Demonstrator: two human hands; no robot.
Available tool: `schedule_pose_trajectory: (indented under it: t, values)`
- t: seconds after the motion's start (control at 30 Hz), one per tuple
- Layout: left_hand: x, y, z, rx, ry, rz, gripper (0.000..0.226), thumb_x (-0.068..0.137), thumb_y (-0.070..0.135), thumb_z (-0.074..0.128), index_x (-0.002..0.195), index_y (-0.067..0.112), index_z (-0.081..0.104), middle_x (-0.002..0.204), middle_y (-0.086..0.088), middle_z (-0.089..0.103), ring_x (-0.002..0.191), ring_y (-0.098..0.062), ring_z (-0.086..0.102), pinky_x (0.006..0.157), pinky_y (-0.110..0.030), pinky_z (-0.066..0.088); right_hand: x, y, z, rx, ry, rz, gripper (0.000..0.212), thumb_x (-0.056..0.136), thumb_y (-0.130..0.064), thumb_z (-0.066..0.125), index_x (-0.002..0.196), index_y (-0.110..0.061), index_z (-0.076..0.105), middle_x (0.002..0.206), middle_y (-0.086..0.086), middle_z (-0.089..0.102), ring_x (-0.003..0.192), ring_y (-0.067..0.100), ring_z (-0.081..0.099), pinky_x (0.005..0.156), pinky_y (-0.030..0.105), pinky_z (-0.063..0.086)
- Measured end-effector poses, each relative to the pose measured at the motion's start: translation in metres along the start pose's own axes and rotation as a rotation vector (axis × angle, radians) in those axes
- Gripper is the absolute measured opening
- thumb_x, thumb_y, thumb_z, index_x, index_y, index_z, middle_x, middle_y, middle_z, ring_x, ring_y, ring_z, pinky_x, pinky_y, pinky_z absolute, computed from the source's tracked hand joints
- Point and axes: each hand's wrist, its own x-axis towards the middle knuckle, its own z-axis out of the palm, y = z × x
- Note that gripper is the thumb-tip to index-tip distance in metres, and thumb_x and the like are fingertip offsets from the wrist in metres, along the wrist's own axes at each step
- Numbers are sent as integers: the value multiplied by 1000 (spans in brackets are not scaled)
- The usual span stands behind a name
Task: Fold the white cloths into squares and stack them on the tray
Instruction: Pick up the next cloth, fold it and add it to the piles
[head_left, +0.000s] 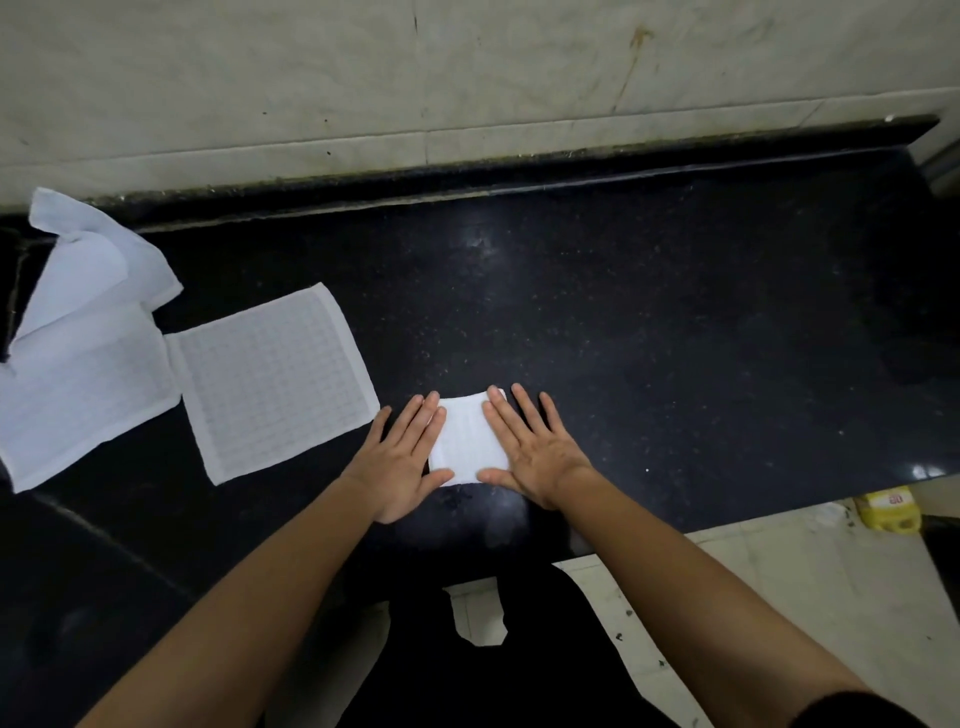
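Note:
A small folded white cloth (466, 441) lies on the black counter (649, 322) near its front edge. My left hand (402, 460) lies flat on the cloth's left side with fingers spread. My right hand (535, 449) presses flat on its right side, fingers apart. Neither hand grips anything. An unfolded white checked cloth (272, 379) lies flat to the left. Further left, another white cloth (78, 395) lies spread out, with a crumpled one (98, 260) behind it. No tray is in view.
A pale tiled wall (467, 78) rises behind the counter's raised back lip. To the lower right the tiled floor (753, 597) shows, with a yellow container (888, 512) on it beside the counter's edge.

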Motion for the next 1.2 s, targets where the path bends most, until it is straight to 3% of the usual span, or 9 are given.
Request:
schedule_pose_trajectory:
  t: [0.1,0.17,0.23,0.33,0.77,0.93,1.03,1.1,1.2]
  values:
    - [-3,6,-8,-113,15,-23,86,93,67,13,156,15,-10,163,-2,-22,150,-20,-16,123,-51,4,-15,-8,-3,199,63,54,89,96,-70,20,157,-16,-15,161,10,-31,151,31,-19,124,51,-1]
    - [-3,10,-16,-282,97,-71,84,95,63,36,158,16,6,166,0,-3,152,-19,-2,123,-47,8,-29,-15,-1,453,197,189,83,98,-59,41,159,-15,6,165,14,-5,151,32,3,122,46,14]
    - [-1,15,-22,-382,220,-148,71,98,54,41,155,16,21,162,-3,22,149,-21,19,119,-44,18,-39,-20,0,641,283,361,70,96,-51,52,153,-16,30,153,11,32,138,29,36,112,40,35]
    - [-1,26,-28,-416,291,-302,56,101,44,39,149,14,35,145,-7,47,133,-25,42,108,-42,32,-48,-26,0,896,213,562,54,94,-45,58,141,-21,47,131,4,53,116,22,57,92,31,47]
    - [-41,37,-13,-750,64,-512,55,98,43,47,144,15,37,94,-1,70,92,-22,65,78,-36,50,-39,-33,-20,1185,235,567,6,88,-26,66,90,-29,62,92,-10,66,91,11,63,71,18,43]
    - [-42,26,-34,-766,190,-459,77,91,38,63,154,18,24,144,-5,46,130,-23,48,102,-38,44,-46,-37,-47,1150,296,335,8,88,-28,69,87,-35,63,91,-12,67,87,4,63,78,25,54]
    - [-37,18,-56,-761,207,-330,86,87,31,70,155,23,19,153,-5,28,139,-23,31,108,-35,36,-57,-37,-64,1082,311,205,6,89,-32,67,89,-37,64,93,-15,67,89,2,63,79,26,54]
    - [-30,12,-66,-654,195,-210,70,85,30,71,147,26,39,150,-3,32,140,-23,29,110,-34,32,-69,-34,-74,1059,317,155,8,90,-30,67,89,-38,65,90,-18,67,86,-2,62,77,23,52]
    - [-26,9,-79,-548,200,-41,9,86,29,65,90,37,64,113,10,62,113,-18,56,91,-35,48,-87,-29,-76,1054,329,177,6,90,-29,69,90,-33,66,91,-16,69,85,0,64,79,28,54]
